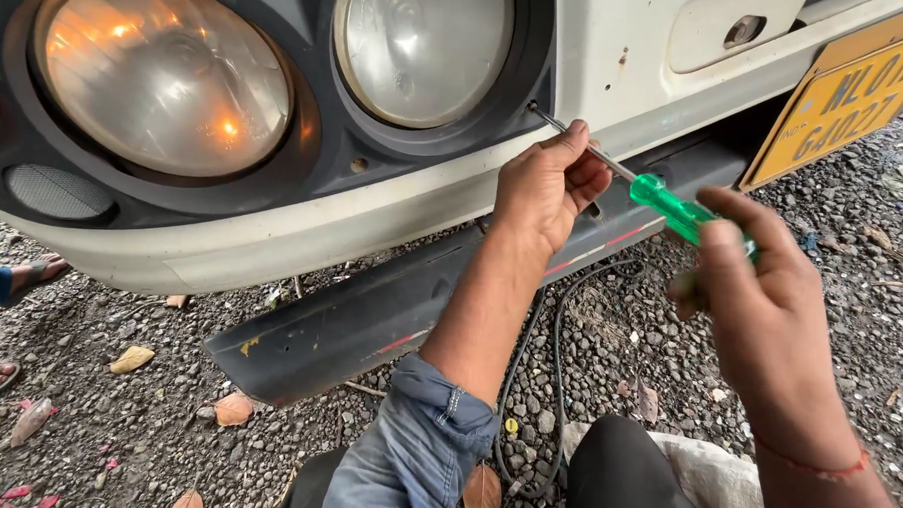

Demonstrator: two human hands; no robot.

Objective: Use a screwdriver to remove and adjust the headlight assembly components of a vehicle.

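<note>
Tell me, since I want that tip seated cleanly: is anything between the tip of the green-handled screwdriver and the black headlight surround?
Nothing visible. The green-handled screwdriver, held by the right hand, runs its metal shaft past the left hand, whose fingers steady it, and the tip meets the black headlight surround directly.

Lit round headlamp, yellow number plate (partly cut off), dry leaves, gravel

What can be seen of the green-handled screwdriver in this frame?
The screwdriver has a translucent green plastic handle and a thin bare metal shaft. It slants up to the left, its tip meeting the dark headlight surround below the unlit lamp. The right hand grips the handle; the left hand pinches the shaft near the tip, steadying it.
</note>
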